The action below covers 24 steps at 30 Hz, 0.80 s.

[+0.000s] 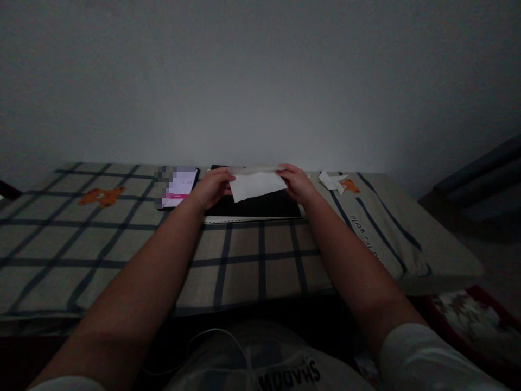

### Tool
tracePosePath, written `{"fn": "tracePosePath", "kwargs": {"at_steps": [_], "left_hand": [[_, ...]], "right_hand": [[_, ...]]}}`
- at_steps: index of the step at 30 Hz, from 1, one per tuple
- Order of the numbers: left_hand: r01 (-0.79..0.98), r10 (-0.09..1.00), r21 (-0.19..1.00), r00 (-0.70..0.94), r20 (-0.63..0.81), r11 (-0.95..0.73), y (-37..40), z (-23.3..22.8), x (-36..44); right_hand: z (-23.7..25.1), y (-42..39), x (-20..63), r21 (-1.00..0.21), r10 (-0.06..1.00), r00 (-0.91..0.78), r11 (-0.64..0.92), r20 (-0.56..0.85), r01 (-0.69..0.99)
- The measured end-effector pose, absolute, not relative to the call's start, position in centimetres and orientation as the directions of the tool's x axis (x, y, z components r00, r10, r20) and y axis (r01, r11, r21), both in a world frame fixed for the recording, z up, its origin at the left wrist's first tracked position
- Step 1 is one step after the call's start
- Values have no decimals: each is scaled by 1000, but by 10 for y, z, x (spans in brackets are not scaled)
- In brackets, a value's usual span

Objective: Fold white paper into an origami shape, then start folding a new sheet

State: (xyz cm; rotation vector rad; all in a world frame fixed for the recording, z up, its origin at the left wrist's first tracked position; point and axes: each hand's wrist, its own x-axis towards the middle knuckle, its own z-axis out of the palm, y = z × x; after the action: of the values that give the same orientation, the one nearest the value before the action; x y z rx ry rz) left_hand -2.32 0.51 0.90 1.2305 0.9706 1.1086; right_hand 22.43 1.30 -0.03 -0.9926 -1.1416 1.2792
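Note:
A white sheet of paper [256, 184] is held up between both hands over a black board [260, 207] lying on the checked tablecloth [122, 239]. My left hand [211, 187] pinches the paper's left edge, and my right hand [296, 183] pinches its right edge. The paper's top edge looks folded over, and its lower part hangs toward the board. The room is dim.
A lit phone [179, 187] lies left of the board. A small folded white paper piece [331, 181] rests to the right near an orange bear print. A bare wall stands right behind the table. A patterned rug [476, 315] lies on the floor at right.

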Motion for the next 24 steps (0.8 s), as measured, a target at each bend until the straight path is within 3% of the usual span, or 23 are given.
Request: {"fn": "tracePosePath", "kwargs": {"at_steps": [6,10,15,21,24], "left_hand": [[-158,965,987,263,23,19,2,12,-24],[-40,939,997,342,-44,61,-3,10,-18],[92,828,985,533,-173,147,-12,14,-15],[28,878,997,473,-75,70,-9,10,-11],[-52,925,998,379,-15,37,-4,2,-6]], "right_hand": [[3,9,223,-979,996,-85,11,29,-204],[4,5,222,-987,989,-141,15,38,-159],[0,7,223,-991,981,-171,80,97,-105],[-2,13,225,-979,991,-101,68,89,-190],[-2,13,223,-979,988,-153,0,31,-204]]}}
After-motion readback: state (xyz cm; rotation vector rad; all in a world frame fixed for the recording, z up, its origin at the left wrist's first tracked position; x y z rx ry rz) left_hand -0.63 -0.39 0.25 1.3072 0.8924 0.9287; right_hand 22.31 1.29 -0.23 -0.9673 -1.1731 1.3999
